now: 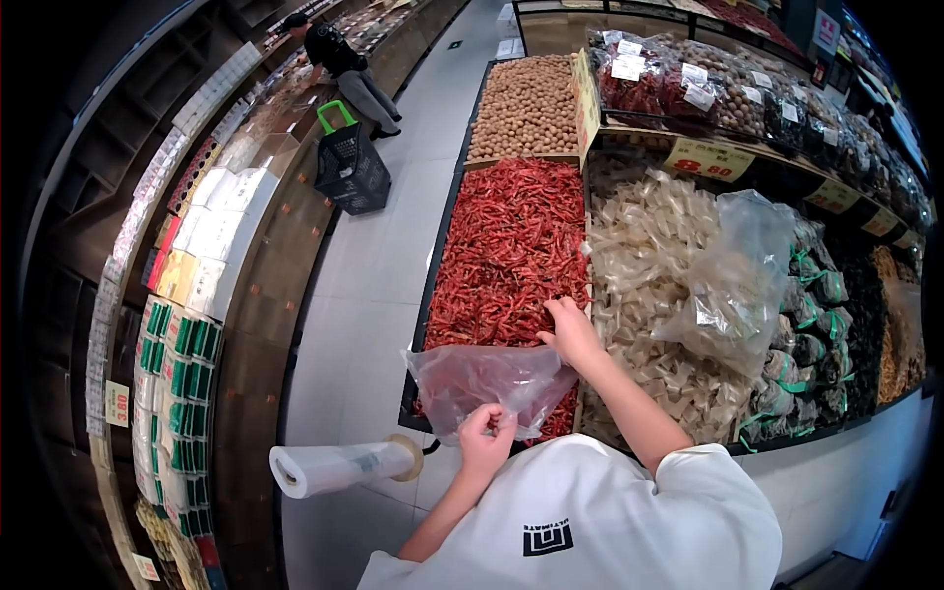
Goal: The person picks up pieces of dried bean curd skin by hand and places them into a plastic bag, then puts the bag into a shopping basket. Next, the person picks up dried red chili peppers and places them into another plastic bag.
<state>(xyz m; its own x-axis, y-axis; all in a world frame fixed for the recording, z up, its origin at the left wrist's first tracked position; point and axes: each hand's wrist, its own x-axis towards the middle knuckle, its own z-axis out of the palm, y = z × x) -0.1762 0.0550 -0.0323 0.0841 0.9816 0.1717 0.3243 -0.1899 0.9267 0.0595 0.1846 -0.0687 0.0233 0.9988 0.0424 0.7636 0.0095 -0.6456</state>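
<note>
A clear plastic bag point(447, 379) lies across the front of a bin of dried red chilies point(506, 236). My left hand point(487, 433) is closed on the bag's near edge, gathering the thin film between its fingers. At the bin's right side, my right hand point(572, 332) touches the chilies, thumb and fingers apart. Whether any chili sits between those fingertips is too small to make out.
Left of my left hand stands a roll of plastic bags point(339, 467). Right of the chilies are pale dried strips point(654, 236) and another plastic bag point(737, 280). Round brown goods point(526, 103) lie behind. A person point(344, 64) stands near a shopping basket point(351, 167).
</note>
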